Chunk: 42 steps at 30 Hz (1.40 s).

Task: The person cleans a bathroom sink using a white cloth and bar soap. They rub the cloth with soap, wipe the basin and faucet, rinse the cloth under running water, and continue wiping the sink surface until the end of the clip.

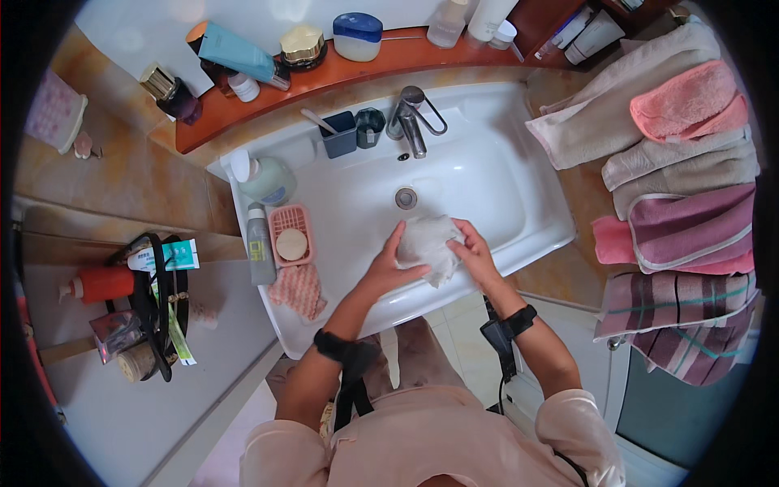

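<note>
A crumpled white cloth is bunched between my two hands, over the near part of the white sink. My left hand grips its left side, thumb along the lower edge. On the other side, my right hand has its fingers curled on the cloth. Just beyond the cloth is the round drain, and the metal faucet stands at the back of the basin. Whether anything is wrapped inside the cloth is hidden.
On the sink's left ledge are a pump bottle, a grey tube, a pink soap dish and a pink patterned cloth. Cups stand behind. Cosmetics line the red-brown shelf; towels hang at right.
</note>
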Motion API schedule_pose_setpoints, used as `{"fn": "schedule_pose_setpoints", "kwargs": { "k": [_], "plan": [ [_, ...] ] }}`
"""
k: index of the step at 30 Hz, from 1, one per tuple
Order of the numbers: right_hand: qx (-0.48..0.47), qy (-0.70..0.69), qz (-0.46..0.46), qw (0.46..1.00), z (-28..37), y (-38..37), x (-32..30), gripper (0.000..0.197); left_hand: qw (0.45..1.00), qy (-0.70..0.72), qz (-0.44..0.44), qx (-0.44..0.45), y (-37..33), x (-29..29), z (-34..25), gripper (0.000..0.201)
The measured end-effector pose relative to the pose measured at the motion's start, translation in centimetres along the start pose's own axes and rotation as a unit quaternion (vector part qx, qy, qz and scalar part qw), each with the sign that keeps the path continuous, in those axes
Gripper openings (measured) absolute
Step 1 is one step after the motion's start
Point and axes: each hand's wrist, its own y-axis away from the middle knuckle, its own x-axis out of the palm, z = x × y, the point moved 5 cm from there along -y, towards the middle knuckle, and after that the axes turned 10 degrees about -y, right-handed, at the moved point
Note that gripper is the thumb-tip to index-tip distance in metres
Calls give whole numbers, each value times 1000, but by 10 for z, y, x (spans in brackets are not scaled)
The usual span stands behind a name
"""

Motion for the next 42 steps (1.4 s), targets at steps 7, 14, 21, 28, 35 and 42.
{"fn": "schedule_pose_setpoints", "kwargs": {
  "k": [7, 14, 21, 28, 35, 42],
  "plan": [
    [-9, -37, 85, 996, -7, 4, 32, 48, 928, 342, -85, -125, -25, 33, 38, 45],
    [-3, 159, 22, 987, -11, -13, -3, 32, 956, 233, -126, -122, -20, 10, 44, 37],
    [-86, 223, 32, 970, -12, -65, -25, 17, 981, -2, -145, -126, -6, -40, 56, 41],
    [-53, 446, 146, 881, -48, -104, -12, 27, 960, -198, -136, -141, 3, -57, 79, 51],
    [15, 609, 275, 743, -118, -145, 7, 39, 956, -174, -170, -163, 12, -59, 88, 48],
    [17, 618, 266, 740, -129, -153, 9, 50, 958, -157, -172, -168, 12, -63, 93, 47]
  ]
}}
